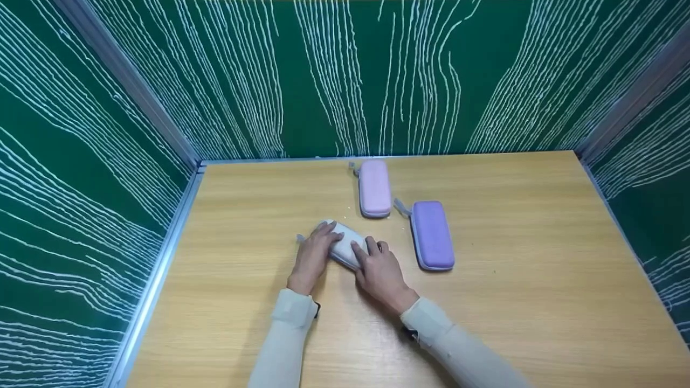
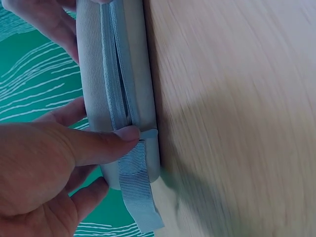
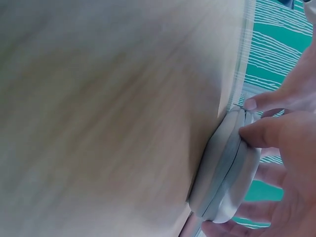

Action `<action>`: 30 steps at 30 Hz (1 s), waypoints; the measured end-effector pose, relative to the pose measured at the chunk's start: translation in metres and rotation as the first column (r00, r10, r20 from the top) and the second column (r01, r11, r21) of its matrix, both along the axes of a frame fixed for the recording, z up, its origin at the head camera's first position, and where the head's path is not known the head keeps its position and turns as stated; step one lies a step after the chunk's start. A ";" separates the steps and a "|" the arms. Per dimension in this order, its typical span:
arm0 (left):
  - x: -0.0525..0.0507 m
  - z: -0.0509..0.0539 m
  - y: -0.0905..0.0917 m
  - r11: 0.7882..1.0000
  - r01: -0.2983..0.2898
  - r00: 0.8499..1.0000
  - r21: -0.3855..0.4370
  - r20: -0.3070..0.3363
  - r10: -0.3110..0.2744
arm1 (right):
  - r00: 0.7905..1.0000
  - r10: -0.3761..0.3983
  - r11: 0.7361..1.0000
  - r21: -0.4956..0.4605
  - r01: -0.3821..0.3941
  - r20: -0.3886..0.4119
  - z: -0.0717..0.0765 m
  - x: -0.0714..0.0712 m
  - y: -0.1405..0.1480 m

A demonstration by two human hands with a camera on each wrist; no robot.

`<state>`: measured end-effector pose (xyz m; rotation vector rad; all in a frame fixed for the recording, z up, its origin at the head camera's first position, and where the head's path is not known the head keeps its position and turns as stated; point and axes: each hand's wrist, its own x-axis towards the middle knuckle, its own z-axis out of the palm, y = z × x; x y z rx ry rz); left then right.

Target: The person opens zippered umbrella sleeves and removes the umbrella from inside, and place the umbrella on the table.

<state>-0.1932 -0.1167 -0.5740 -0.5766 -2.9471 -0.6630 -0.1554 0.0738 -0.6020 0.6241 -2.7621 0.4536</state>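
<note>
A pale grey zippered hard case [image 1: 346, 249] lies aslant on the table between both hands. My left hand [image 1: 314, 254] holds its left end, fingers over the top. In the left wrist view, the left thumb [image 2: 106, 144] presses at the zip's end, by a grey ribbon tab [image 2: 139, 190]. A narrow dark gap runs along the zip [image 2: 117, 64]. My right hand [image 1: 381, 272] grips the other end. Its thumb [image 3: 260, 133] lies against the zip side in the right wrist view, while its fingers reach round the opposite face.
A pink zippered case [image 1: 374, 188] lies behind the grey one, near the table's back edge. To the right is a purple zippered case [image 1: 433, 235] with a grey tab. Green panels with white lines [image 1: 318, 81] stand around the wooden table [image 1: 539, 269].
</note>
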 end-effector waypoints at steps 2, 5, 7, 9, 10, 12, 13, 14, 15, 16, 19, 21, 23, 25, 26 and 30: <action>-0.001 0.000 0.000 1.000 -0.001 1.000 0.006 0.021 0.001 | 1.000 -0.012 1.000 0.010 0.012 0.001 0.001 0.001 -0.001; -0.001 0.000 -0.001 1.000 0.013 1.000 0.003 0.014 -0.013 | 1.000 -0.027 0.999 0.021 0.026 0.005 0.002 0.002 -0.002; -0.001 0.000 -0.001 1.000 0.022 1.000 -0.009 0.018 -0.022 | 0.999 -0.033 0.999 0.017 0.033 0.007 0.002 0.003 -0.002; -0.002 0.000 -0.002 0.999 0.028 0.998 -0.021 0.053 -0.026 | 0.999 -0.037 0.999 0.015 0.037 0.014 0.003 0.003 -0.003; -0.002 0.000 -0.002 1.000 0.026 0.996 -0.016 0.080 -0.024 | 0.999 -0.038 0.999 0.014 0.038 0.016 0.003 0.004 -0.003; -0.003 0.001 -0.001 1.000 0.011 0.990 -0.004 0.139 -0.010 | 0.999 -0.041 0.999 0.013 0.041 0.018 0.003 0.004 -0.003; -0.003 0.000 -0.001 1.000 0.001 0.987 0.012 0.163 -0.003 | 0.999 -0.043 0.999 0.016 0.043 0.016 0.003 0.004 -0.003; -0.003 0.000 -0.001 0.999 -0.011 0.984 0.032 0.179 0.005 | 0.999 -0.046 0.999 0.019 0.045 0.014 0.003 0.004 -0.004; -0.003 -0.001 0.000 0.998 -0.021 0.983 0.054 0.183 0.011 | 0.999 -0.048 0.999 0.022 0.048 0.010 0.002 0.004 -0.004; -0.002 -0.002 0.001 0.997 -0.031 0.984 0.072 0.178 0.018 | 0.999 -0.051 0.998 0.025 0.051 0.007 0.002 0.004 -0.004; -0.001 -0.004 0.005 0.995 -0.062 0.985 0.080 0.163 0.049 | 0.998 -0.056 0.998 0.023 0.056 0.000 0.002 0.005 -0.005; -0.001 -0.005 0.008 0.994 -0.089 0.984 0.064 0.160 0.078 | 0.999 -0.054 0.998 0.019 0.054 -0.001 0.001 0.006 -0.006; 0.000 -0.006 0.010 0.993 -0.114 0.980 0.037 0.165 0.107 | 0.999 -0.050 0.999 0.010 0.050 -0.005 0.001 0.008 -0.007; -0.001 -0.005 0.013 0.991 -0.134 0.977 0.011 0.172 0.130 | 0.999 -0.049 0.999 0.007 0.049 -0.015 0.002 0.009 -0.007; -0.001 -0.005 0.014 0.990 -0.140 0.975 0.001 0.173 0.137 | 0.999 -0.051 0.999 0.006 0.051 -0.019 0.002 0.009 -0.008; -0.002 0.000 0.019 0.989 -0.146 0.973 -0.034 0.176 0.150 | 0.997 -0.066 0.998 0.006 0.066 -0.042 0.002 0.010 -0.008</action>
